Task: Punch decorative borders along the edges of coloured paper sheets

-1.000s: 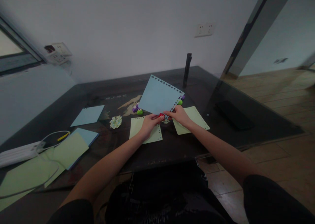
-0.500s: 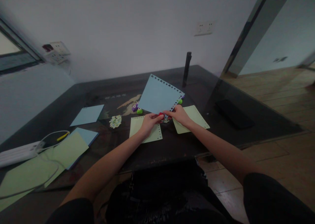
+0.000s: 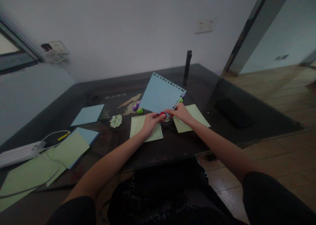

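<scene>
— Where is the blue sheet (image 3: 161, 94) from your hands?

— It stands tilted up above the counter (image 3: 172, 146), one corner pointing down at the red punch (image 3: 162, 114). The sheet fans up and away from that punch, toward the wall. Its punched edges run along the top and down the right side, and that right edge ends just above the punch.

— Which hand is nearer that corner?

— Both meet there. Your left hand (image 3: 149, 122) comes in from the near left of the punch, your right hand (image 3: 181, 113) from its right. The right one lies along the punched edge, so it is the closer of the two to the paper itself.

— And the grip?

— Your left fingers are pressed together round the punch, pinching it. Your right fingers are closed on the lower right corner of the sheet, thumb on top. Whether the paper sits inside the punch slot I cannot tell; it is too small and dark there.

— What lies around the punch?

— A green sheet (image 3: 145, 129) flat under your left hand, another green one (image 3: 195, 114) just right of the punch beneath your right wrist. Beyond the punch to the left sit small purple and green punches (image 3: 137, 108), and further left a little pile of cut-outs (image 3: 116, 121).
</scene>
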Demonstrator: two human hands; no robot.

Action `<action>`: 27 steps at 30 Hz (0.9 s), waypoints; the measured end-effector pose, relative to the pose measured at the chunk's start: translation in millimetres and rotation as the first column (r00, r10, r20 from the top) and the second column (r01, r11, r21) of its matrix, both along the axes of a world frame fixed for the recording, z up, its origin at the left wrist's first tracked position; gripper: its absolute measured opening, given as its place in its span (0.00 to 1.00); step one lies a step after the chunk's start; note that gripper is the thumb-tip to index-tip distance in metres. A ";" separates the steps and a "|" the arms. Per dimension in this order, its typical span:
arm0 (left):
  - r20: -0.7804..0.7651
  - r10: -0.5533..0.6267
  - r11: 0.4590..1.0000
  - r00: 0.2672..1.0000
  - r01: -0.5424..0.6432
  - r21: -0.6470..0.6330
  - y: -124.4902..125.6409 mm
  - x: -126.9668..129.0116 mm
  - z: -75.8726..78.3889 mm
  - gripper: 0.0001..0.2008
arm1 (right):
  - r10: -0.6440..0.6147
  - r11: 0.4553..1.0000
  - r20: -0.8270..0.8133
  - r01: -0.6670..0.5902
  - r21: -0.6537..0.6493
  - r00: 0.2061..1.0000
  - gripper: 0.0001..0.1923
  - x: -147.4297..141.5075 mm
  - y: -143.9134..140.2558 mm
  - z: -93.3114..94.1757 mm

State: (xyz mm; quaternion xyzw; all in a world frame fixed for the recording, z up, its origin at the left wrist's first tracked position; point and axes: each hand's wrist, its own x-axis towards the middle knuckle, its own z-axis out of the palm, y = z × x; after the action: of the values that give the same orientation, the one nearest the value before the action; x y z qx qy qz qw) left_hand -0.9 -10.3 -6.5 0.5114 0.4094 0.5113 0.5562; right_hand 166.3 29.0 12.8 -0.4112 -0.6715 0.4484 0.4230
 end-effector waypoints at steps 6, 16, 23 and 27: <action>0.013 -0.016 0.999 1.000 0.016 -0.028 0.6 0.9 -0.8 0.16 | -0.029 0.999 0.025 0.028 0.032 0.999 0.10 0.7 5.8 -6.6; 0.069 -0.039 0.991 0.997 0.047 -0.122 -2.3 0.4 4.5 0.16 | -0.030 0.999 0.031 0.029 0.020 0.999 0.11 0.3 7.1 -10.6; 0.069 -0.048 0.985 0.996 0.059 -0.162 -2.9 -0.1 10.1 0.15 | -0.036 0.999 -0.025 0.035 -0.028 0.999 0.12 -0.1 7.5 -11.6; 0.069 -0.070 0.984 0.995 0.080 -0.159 -3.2 0.1 11.0 0.16 | -0.040 0.999 -0.027 0.039 -0.031 0.999 0.13 0.1 8.0 -13.0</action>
State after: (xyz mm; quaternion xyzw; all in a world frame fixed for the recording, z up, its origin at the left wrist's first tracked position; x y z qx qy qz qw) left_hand -0.8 -13.5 4.5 0.4633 0.4120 0.4710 0.6275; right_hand 166.4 37.0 -0.2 -0.4246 -0.6505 0.4557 0.4347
